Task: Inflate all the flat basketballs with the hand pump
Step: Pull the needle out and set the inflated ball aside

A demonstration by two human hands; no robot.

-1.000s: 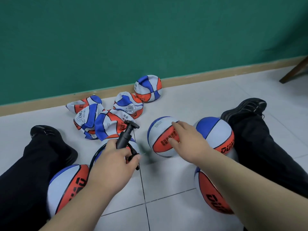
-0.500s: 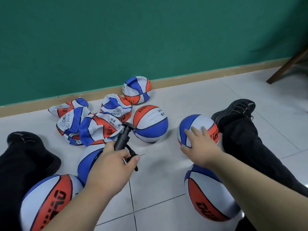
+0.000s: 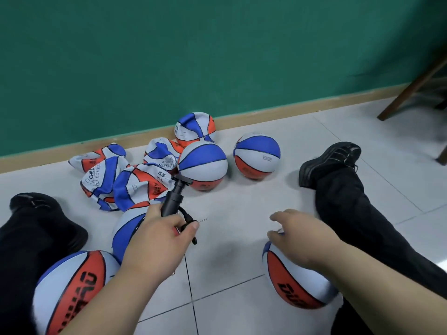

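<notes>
My left hand (image 3: 159,240) grips a black hand pump (image 3: 173,198), its T-handle pointing away and its needle sticking out to the right. My right hand (image 3: 298,232) hovers open, fingers spread, over a round ball (image 3: 294,284) by my right leg. Two round red, white and blue balls (image 3: 202,165) (image 3: 257,154) rest further out near the wall. Several flat, crumpled basketballs (image 3: 108,177) lie heaped at the left by the baseboard, with one partly collapsed ball (image 3: 194,128) behind. Another round ball (image 3: 70,291) sits at my left leg, and one (image 3: 128,228) lies under my left hand.
I sit on a white tiled floor (image 3: 229,238) with both black-trousered legs spread, shoes (image 3: 329,160) (image 3: 33,204) pointing at the green wall (image 3: 217,56). A wooden furniture leg (image 3: 411,85) slants down at the far right.
My right hand has pushed two round balls away toward the wall and has drawn back over the ball at my right leg. The left hand keeps its grip on the pump.
</notes>
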